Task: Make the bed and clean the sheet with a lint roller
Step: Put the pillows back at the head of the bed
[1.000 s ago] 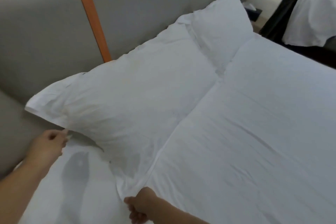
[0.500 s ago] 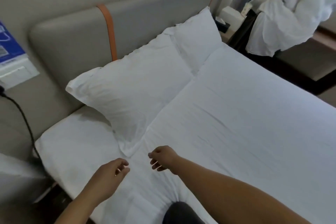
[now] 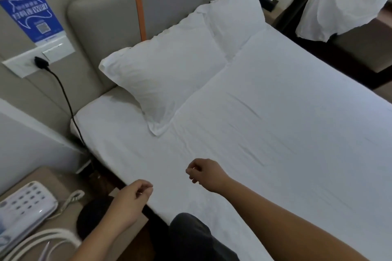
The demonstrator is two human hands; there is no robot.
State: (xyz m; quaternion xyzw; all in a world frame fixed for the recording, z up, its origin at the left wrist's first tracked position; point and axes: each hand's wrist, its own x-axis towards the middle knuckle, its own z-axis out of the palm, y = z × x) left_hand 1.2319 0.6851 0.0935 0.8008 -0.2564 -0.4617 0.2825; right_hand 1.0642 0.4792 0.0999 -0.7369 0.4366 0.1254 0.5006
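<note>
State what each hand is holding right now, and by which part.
Nothing is held. The left hand hangs loosely curled over the near edge of the white bed sheet, and the right hand hovers loosely curled above the sheet, gripping no fabric.

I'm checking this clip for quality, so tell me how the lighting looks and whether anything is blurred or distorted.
Head view: soft, even, cool light on the white sheet, no glare or hard shadows; wide-angle bending curves the headboard and bed edges; the near pillow is fairly sharp, fine detail soft overall; the left hand and right hand show slight blur.
</note>
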